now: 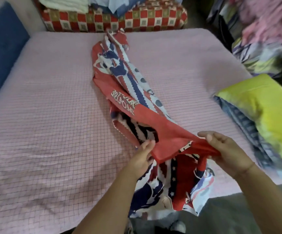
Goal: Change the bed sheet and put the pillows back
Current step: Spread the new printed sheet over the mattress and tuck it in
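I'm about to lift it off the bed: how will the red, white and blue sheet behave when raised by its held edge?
Probably floppy: the sheet sags between the left hand and right hand and lies bunched in folds. Likely light for its size; it looks like thin cloth. Its long tail on the mattress may drag and trail.

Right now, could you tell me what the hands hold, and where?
The left hand and right hand grip the bed sheet by its near red edge.
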Demonstrator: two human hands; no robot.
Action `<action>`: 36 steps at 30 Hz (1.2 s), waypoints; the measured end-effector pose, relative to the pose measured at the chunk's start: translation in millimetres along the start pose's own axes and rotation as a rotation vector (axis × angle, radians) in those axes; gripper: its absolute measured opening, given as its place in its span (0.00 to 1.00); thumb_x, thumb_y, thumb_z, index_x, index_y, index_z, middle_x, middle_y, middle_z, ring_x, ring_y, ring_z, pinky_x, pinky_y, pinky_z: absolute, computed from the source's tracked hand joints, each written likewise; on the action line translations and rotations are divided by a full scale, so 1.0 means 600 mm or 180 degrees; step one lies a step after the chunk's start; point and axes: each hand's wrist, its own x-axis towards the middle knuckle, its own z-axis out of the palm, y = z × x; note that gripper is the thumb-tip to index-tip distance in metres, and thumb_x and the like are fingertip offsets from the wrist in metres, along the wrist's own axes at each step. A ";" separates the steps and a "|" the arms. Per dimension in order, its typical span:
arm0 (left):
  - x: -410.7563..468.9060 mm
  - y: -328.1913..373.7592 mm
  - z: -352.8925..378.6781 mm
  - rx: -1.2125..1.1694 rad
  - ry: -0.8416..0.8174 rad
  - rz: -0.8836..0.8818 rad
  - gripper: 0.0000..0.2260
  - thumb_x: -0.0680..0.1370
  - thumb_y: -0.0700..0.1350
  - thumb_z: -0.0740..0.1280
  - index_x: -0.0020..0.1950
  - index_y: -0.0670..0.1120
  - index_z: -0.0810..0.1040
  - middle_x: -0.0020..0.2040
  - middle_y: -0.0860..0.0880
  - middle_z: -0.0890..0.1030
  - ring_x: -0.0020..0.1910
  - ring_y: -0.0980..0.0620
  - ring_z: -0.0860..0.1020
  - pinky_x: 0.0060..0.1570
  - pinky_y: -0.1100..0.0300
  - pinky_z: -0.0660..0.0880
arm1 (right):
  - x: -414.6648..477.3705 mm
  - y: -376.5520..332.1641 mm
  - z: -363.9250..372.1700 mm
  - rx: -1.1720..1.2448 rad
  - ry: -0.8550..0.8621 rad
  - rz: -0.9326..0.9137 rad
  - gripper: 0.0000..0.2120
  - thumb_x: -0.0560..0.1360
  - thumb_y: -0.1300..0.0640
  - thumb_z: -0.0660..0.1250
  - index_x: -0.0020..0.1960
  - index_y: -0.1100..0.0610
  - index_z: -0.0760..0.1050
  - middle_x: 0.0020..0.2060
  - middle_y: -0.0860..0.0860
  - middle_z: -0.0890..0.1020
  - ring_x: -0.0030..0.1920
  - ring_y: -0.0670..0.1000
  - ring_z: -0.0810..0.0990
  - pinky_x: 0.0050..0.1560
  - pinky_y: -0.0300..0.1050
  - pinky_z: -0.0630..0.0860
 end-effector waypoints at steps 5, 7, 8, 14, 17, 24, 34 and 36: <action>0.039 0.067 0.101 -0.1460 0.0089 -0.0260 0.36 0.74 0.61 0.66 0.73 0.39 0.62 0.61 0.38 0.76 0.62 0.42 0.76 0.63 0.48 0.73 | -0.039 -0.043 -0.099 -0.0740 -0.0357 0.0114 0.17 0.59 0.50 0.82 0.47 0.52 0.85 0.36 0.52 0.83 0.36 0.48 0.79 0.35 0.35 0.75; 0.063 0.072 0.149 -0.1125 0.0167 -0.0688 0.36 0.71 0.63 0.70 0.67 0.39 0.70 0.61 0.38 0.78 0.59 0.41 0.78 0.57 0.45 0.76 | -0.050 -0.054 -0.138 -0.0862 -0.0296 0.0132 0.07 0.64 0.58 0.76 0.42 0.55 0.85 0.35 0.53 0.82 0.34 0.48 0.75 0.32 0.35 0.71; 0.075 0.066 0.173 -0.0801 0.0243 -0.0828 0.34 0.70 0.66 0.70 0.64 0.41 0.73 0.60 0.38 0.78 0.58 0.40 0.78 0.56 0.43 0.76 | -0.055 -0.058 -0.157 -0.0844 -0.0226 0.0130 0.04 0.64 0.58 0.75 0.39 0.56 0.84 0.33 0.53 0.81 0.33 0.47 0.74 0.32 0.36 0.70; 0.151 0.022 0.283 -0.1134 0.0319 -0.0123 0.30 0.71 0.66 0.67 0.63 0.45 0.76 0.60 0.45 0.80 0.61 0.43 0.77 0.54 0.43 0.77 | -0.073 -0.073 -0.276 -0.0026 0.0012 -0.0105 0.22 0.53 0.41 0.82 0.34 0.55 0.79 0.34 0.53 0.81 0.35 0.47 0.79 0.36 0.36 0.76; 0.192 0.052 0.292 -0.1405 0.0666 0.0278 0.14 0.75 0.55 0.69 0.53 0.45 0.78 0.49 0.48 0.81 0.49 0.51 0.79 0.55 0.51 0.79 | -0.084 -0.062 -0.346 0.0358 0.0330 -0.0140 0.24 0.52 0.41 0.83 0.35 0.54 0.77 0.34 0.53 0.79 0.36 0.49 0.76 0.36 0.37 0.74; 0.273 0.150 0.369 -0.0157 0.1104 0.0712 0.03 0.80 0.43 0.67 0.45 0.47 0.76 0.45 0.50 0.79 0.45 0.55 0.77 0.56 0.59 0.74 | -0.086 -0.002 -0.435 0.0241 0.0500 0.0483 0.25 0.47 0.37 0.82 0.31 0.52 0.76 0.33 0.48 0.78 0.36 0.44 0.75 0.38 0.40 0.66; 0.370 0.026 0.615 0.3301 -0.0201 0.1494 0.07 0.75 0.39 0.70 0.37 0.43 0.80 0.35 0.45 0.80 0.34 0.55 0.74 0.39 0.61 0.70 | 0.117 -0.115 -0.489 -0.0665 0.1082 0.0222 0.14 0.75 0.41 0.62 0.47 0.51 0.77 0.40 0.41 0.81 0.42 0.39 0.77 0.48 0.35 0.71; 0.379 -0.007 0.637 0.3279 -0.0602 0.1337 0.06 0.74 0.39 0.70 0.48 0.37 0.83 0.46 0.39 0.84 0.38 0.60 0.77 0.48 0.61 0.74 | 0.180 -0.127 -0.496 -0.0941 0.0993 0.0182 0.18 0.72 0.37 0.66 0.44 0.52 0.77 0.36 0.44 0.79 0.37 0.42 0.75 0.44 0.37 0.71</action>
